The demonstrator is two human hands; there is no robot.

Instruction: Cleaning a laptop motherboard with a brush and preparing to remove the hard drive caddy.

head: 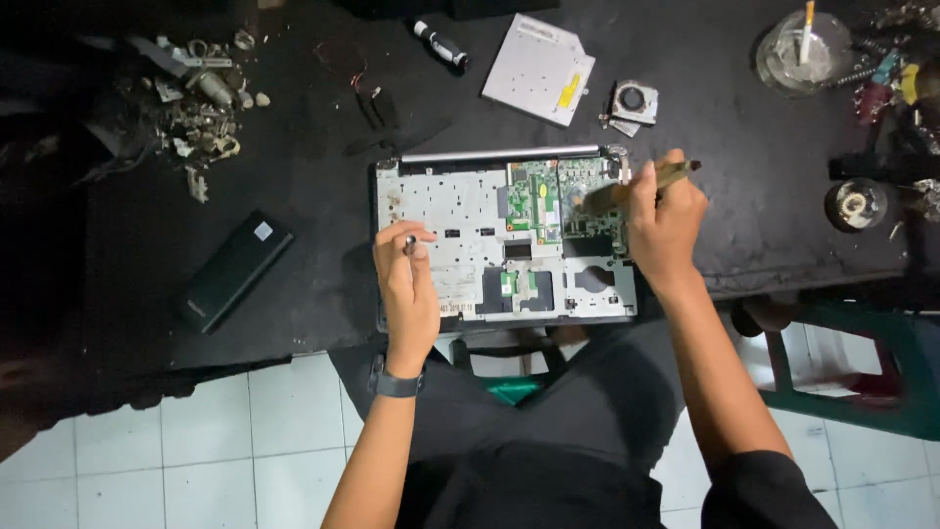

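Opened laptop [460, 245] at near edge of black table [294, 196], green board [568, 201] exposed at its far right. Right hand [666, 220] closed round brush [636, 186], bristles on board. Left hand [406, 279] pinching small dark tool [410, 241] over laptop's left half. Advisable: light strokes away from connectors, chassis braced with left hand. Loose fan [634, 101] and drive [537, 69] beyond laptop.

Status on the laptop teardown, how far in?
Done: laptop lies open with its board bare; a drive and a fan lie out on the table. In hand: right hand brushes the board with a brush; left hand holds a small tool. Left: board remains in the chassis.
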